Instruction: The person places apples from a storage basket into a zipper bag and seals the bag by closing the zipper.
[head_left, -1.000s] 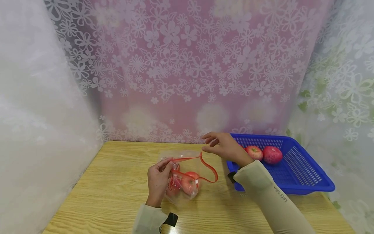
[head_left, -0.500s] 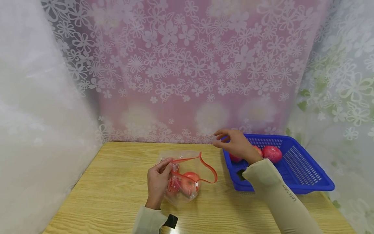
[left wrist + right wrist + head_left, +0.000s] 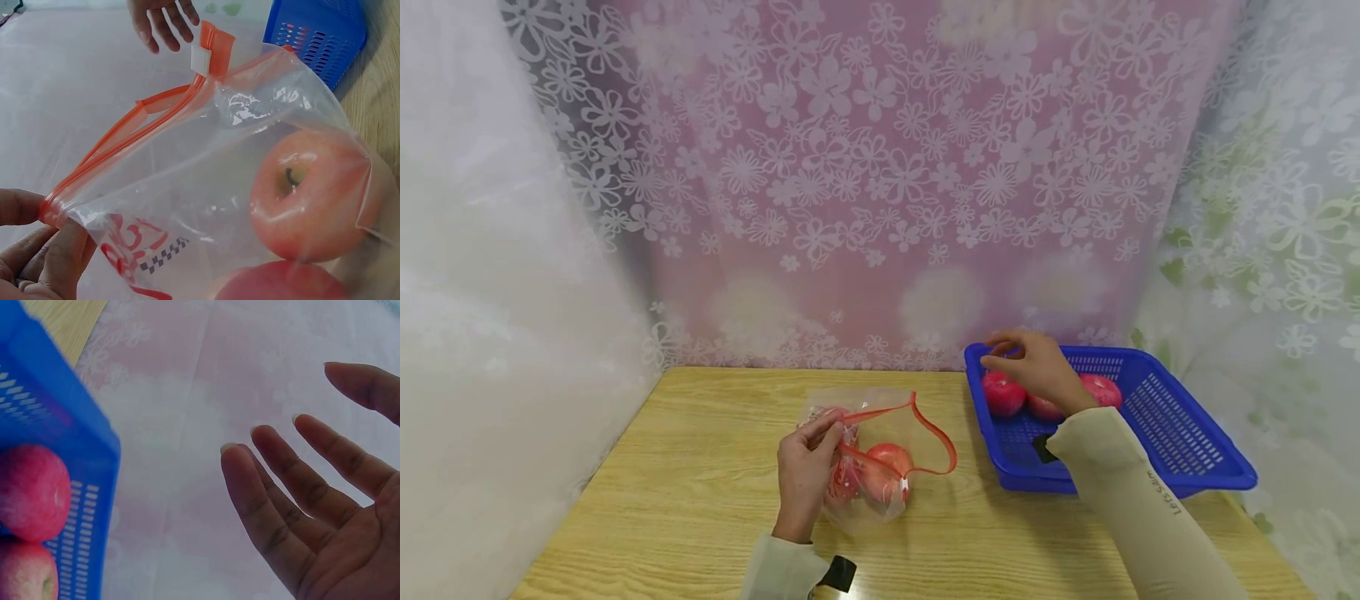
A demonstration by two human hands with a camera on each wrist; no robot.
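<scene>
My left hand (image 3: 805,471) pinches the orange-red zip edge of a clear plastic zip bag (image 3: 187,169) between thumb and fingers. The bag's mouth gapes toward the right, with a white slider (image 3: 200,61) on the zip. Inside lie apples; one apple (image 3: 312,194) shows its stem, and another red apple (image 3: 281,284) sits below it. My right hand (image 3: 1033,367) hovers over the near-left part of a blue plastic basket (image 3: 1195,433), fingers loosely bent and holding nothing. Below it in the basket are a red apple (image 3: 1003,394) and others partly hidden by the hand.
The basket stands on the right side of a wooden table (image 3: 700,467). A pink flowered curtain (image 3: 880,208) hangs behind the table's far edge. Pale sheets hang at left and right, the right sheet (image 3: 1285,275) with flowers and green leaves.
My right hand has moved right, from beside the bag's mouth to over the basket, uncovering an apple at its left. The left hand keeps its hold, and the bag has barely moved.
</scene>
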